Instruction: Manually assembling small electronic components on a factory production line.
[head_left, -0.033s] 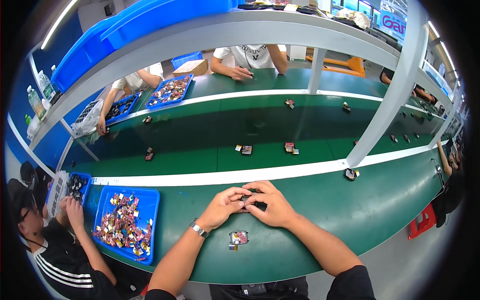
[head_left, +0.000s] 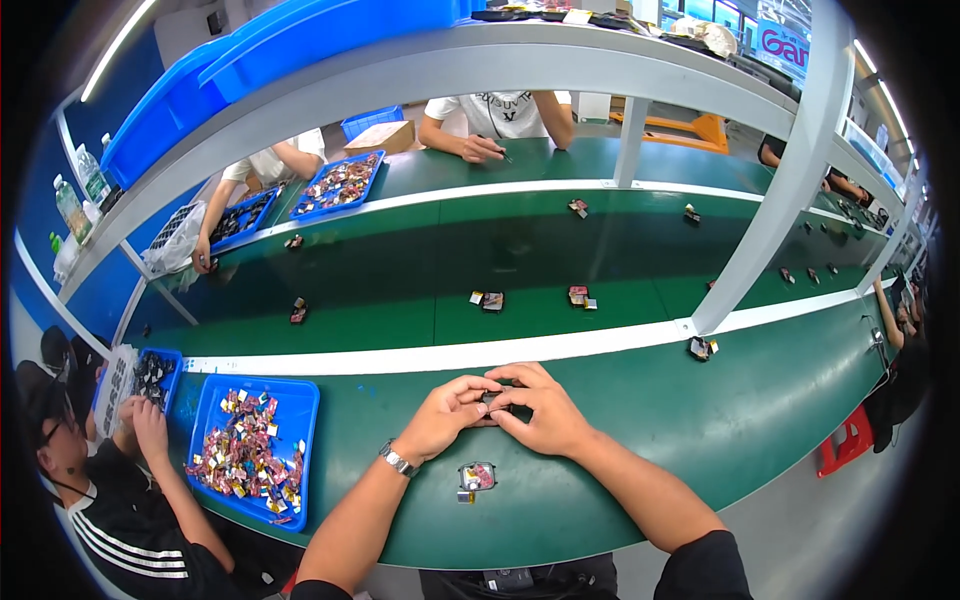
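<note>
Green bench [head_left: 640, 440], both hands pinching 1 small dark part [head_left: 497, 402] between fingertips: left hand [head_left: 445, 420], right hand [head_left: 540, 408]. Looks mid-assembly. 1 similar piece [head_left: 477, 477] lies just below, blue tray [head_left: 300, 400] of parts still full.

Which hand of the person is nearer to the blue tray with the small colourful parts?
Left. The left hand lies to the right of the blue tray, apart from it on the green table. The right hand is farther right, touching the left hand.
</note>
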